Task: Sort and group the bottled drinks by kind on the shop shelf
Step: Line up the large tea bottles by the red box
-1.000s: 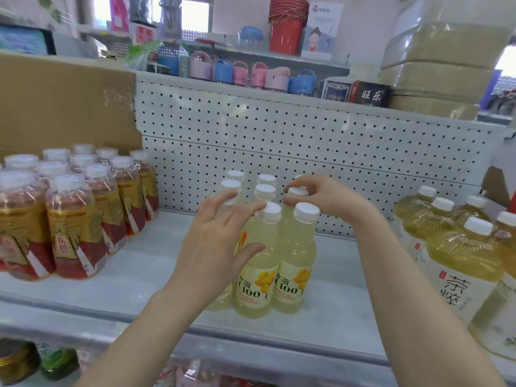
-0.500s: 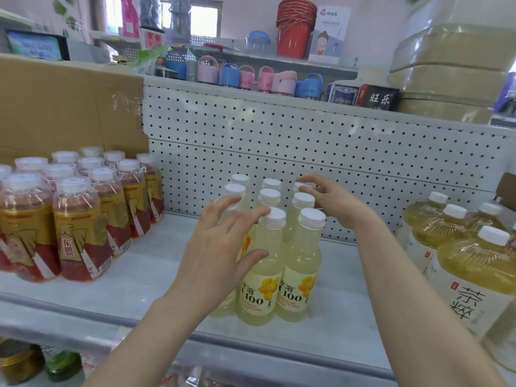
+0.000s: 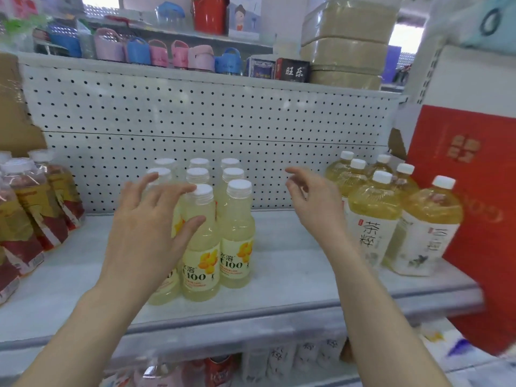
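Note:
Several pale yellow C100 bottles [image 3: 237,236] with white caps stand in rows at the middle of the grey shelf [image 3: 293,275]. My left hand [image 3: 148,227] hovers open in front of the group's left side, fingers spread, hiding the front left bottle. My right hand [image 3: 315,202] is open in the gap to the right of the group, touching nothing. Red-and-gold labelled bottles [image 3: 36,208] crowd the shelf's left end. Larger golden tea bottles [image 3: 374,216] with white labels stand at the right end.
A white pegboard [image 3: 212,118] backs the shelf. A red carton [image 3: 480,219] stands at the right end beside the tea bottles. The upper shelf holds small pink and blue cups [image 3: 173,55] and boxes. More drinks [image 3: 217,367] sit on the lower shelf.
My right hand has come off the rear C100 caps and moved right into the gap. The view has swung right, showing the red carton. My left hand stays by the group.

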`<state>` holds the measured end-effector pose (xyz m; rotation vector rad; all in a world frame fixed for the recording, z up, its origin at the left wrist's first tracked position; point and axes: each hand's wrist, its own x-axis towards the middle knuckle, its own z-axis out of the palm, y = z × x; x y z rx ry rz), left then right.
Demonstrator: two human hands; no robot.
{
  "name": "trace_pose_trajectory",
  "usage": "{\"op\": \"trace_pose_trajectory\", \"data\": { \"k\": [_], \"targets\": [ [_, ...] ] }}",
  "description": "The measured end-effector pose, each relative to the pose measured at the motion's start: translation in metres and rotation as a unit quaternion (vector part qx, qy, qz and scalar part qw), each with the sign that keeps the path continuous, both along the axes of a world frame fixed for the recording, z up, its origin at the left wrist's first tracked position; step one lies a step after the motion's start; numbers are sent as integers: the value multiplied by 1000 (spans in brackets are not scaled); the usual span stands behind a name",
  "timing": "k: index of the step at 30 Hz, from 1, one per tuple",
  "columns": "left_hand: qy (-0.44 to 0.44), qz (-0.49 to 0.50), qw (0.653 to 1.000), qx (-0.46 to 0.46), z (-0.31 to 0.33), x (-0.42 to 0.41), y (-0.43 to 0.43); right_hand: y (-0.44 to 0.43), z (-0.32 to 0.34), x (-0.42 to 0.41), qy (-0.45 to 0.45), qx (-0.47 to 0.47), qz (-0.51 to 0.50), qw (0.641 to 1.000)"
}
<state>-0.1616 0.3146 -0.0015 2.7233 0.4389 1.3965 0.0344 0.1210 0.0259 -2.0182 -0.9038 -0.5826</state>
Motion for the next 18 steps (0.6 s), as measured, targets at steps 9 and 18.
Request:
{"op": "trace_pose_trajectory", "data": {
  "k": [9, 18],
  "targets": [
    [-69, -114, 990, -40, 15, 62, -103, -192, 1, 50, -119, 22, -297, 947],
    [96, -264, 906, -317, 3, 210, -223, -234, -22, 112, 114, -28, -144, 982]
  ]
}}
